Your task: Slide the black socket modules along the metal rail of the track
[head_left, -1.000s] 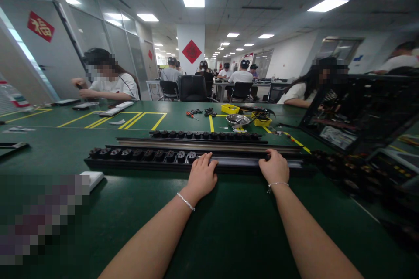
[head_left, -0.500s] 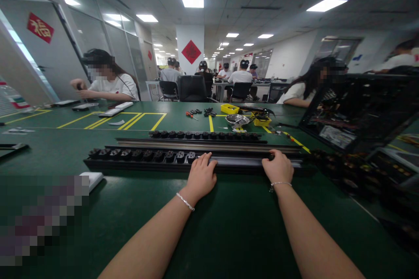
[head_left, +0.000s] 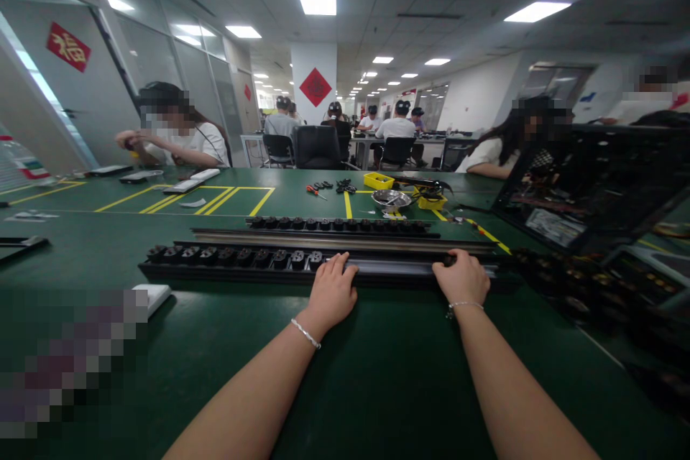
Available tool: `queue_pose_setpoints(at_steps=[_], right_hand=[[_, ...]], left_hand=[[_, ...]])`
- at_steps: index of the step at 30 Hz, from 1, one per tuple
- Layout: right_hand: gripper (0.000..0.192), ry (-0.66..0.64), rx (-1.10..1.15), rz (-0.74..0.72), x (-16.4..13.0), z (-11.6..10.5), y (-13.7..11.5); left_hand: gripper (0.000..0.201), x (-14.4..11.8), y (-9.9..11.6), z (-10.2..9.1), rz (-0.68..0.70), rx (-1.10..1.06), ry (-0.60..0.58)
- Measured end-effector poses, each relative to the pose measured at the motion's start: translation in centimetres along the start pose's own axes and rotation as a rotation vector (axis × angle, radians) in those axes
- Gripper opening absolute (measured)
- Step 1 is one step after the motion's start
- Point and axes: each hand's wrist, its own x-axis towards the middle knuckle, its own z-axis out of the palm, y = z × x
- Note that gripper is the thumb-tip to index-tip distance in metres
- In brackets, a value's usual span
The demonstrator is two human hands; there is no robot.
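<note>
A long black power strip rail [head_left: 226, 269] lies crosswise on the green table [head_left: 377, 374], with several black socket modules [head_left: 237, 255] seated in its left half. My left hand [head_left: 331, 291] rests on the rail's middle, fingers laid over its top next to the last socket. My right hand [head_left: 463, 278] grips the rail further right, fingers curled over its far edge. Behind it lie a bare metal rail [head_left: 345, 238] and a second row of black sockets [head_left: 339, 223].
A white block [head_left: 154, 295] lies at the left. Yellow trays [head_left: 379, 179], a metal bowl [head_left: 392, 198] and small tools sit mid-table. A black open case [head_left: 587, 183] and dark parts [head_left: 582, 287] crowd the right. Other people sit across and at far desks.
My right hand has slid slightly to the right along the rail. My left hand has stayed put.
</note>
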Motion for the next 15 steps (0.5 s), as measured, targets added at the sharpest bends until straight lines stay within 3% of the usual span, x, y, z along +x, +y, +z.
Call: queue_pose_setpoints(at_steps=[15], right_hand=[[0.042, 0.054, -0.020, 0.052, 0.5, -0.1, 1.2]], left_hand=[[0.040, 0.0, 0.1, -0.1, -0.005, 0.013, 0.000]])
